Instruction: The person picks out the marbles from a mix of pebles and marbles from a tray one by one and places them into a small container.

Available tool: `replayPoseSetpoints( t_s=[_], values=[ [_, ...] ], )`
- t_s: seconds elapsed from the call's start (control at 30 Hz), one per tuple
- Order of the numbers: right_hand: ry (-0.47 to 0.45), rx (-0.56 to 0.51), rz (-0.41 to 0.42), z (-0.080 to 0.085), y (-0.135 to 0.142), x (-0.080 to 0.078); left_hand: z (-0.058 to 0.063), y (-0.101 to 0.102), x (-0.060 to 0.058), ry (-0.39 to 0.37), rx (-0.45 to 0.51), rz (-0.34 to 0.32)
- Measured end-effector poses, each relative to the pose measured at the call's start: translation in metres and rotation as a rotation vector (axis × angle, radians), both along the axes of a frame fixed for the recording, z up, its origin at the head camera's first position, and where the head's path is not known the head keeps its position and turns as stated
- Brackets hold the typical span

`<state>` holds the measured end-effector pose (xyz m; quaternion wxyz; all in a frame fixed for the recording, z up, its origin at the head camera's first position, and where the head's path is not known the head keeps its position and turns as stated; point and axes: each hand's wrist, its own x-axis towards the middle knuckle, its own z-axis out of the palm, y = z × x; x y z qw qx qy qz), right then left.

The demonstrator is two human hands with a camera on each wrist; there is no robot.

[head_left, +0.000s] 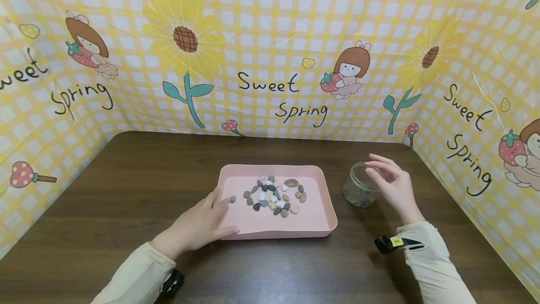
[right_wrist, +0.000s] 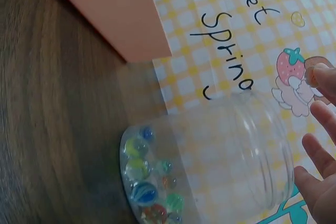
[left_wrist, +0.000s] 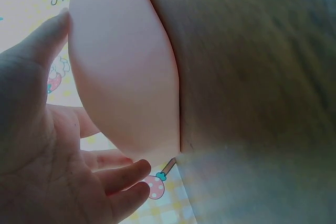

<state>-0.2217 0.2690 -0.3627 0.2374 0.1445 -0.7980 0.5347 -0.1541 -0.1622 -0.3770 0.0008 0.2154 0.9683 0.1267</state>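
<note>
On the left, my left hand (head_left: 200, 223) rests on the end of a pink tray (head_left: 270, 234), thumb on the near rim and fingers at the left side. In the left wrist view, the thumb touches the tray wall (left_wrist: 126, 77). Grey, white and tan pebbles (head_left: 272, 196) lie in the tray, and one grey pebble (head_left: 233, 199) sits beside my left fingertips. My right hand (head_left: 396, 186) hovers at the mouth of a clear jar (head_left: 356, 191), fingers loosely bent, with nothing visible between them. Coloured glass marbles (right_wrist: 144, 190) lie at the jar's bottom.
Tray and jar stand on a dark wooden table (head_left: 168, 168), the jar just right of the tray. A yellow checked cloth (head_left: 261, 27) with printed flowers and figures rises behind and along both sides. Black straps (head_left: 392, 243) sit at the wrists.
</note>
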Motion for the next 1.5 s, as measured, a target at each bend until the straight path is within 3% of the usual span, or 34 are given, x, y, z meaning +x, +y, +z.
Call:
replayPoseSetpoints(
  t_s=[0.23, 0.47, 0.77, 1.13, 1.5],
  values=[
    [0.010, 0.006, -0.075, 0.008, -0.003, 0.007, 0.001, 0.000, 0.000, -0.008, -0.006, 0.003],
    [-0.010, 0.014, -0.144, -0.009, 0.013, -0.006, 0.001, 0.000, 0.000, -0.011, -0.007, 0.002],
    [-0.118, -0.011, -0.247, -0.015, 0.018, -0.010, 0.001, 0.000, 0.000, 0.004, -0.002, 0.000],
    [-0.198, 0.026, -0.277, -0.021, 0.020, -0.014, 0.000, 0.000, 0.000, -0.015, -0.004, 0.005],
    [-0.272, -0.007, -0.315, -0.019, 0.017, -0.017, 0.000, 0.000, 0.000, -0.007, 0.001, 0.008]
  ],
)
